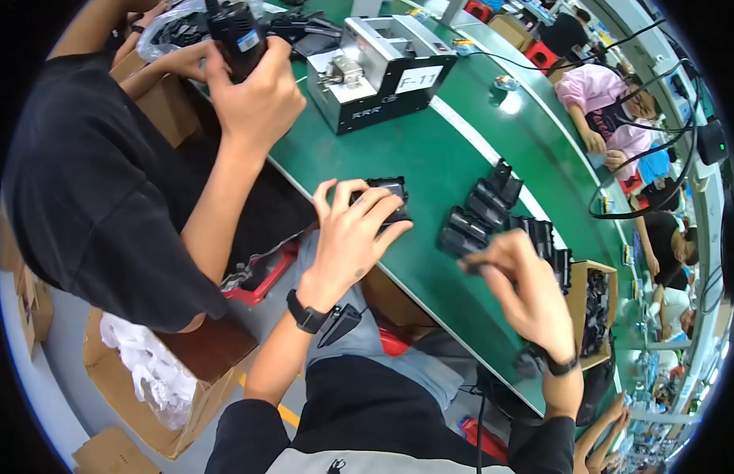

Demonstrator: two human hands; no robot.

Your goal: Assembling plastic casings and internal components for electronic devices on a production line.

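My left hand (353,229) rests at the near edge of the green table, its fingers curled over a black plastic housing (396,188). My fingers partly cover that housing. Farther right, my right hand (529,296) is raised over the table. Thumb and fingers pinch a small dark piece (474,267), too blurred to name. Just beyond it lie several similar black housings (487,201), grouped close together. At the right, next to my right wrist, stands a cardboard box (610,296) holding small black parts.
A co-worker's hand (260,99) at the left holds a black walkie-talkie (239,39). A grey-and-black bench machine (383,75) stands at the back of the green table (430,276). Black cables (687,134) hang at the right. A carton with white plastic bags (146,363) sits at lower left.
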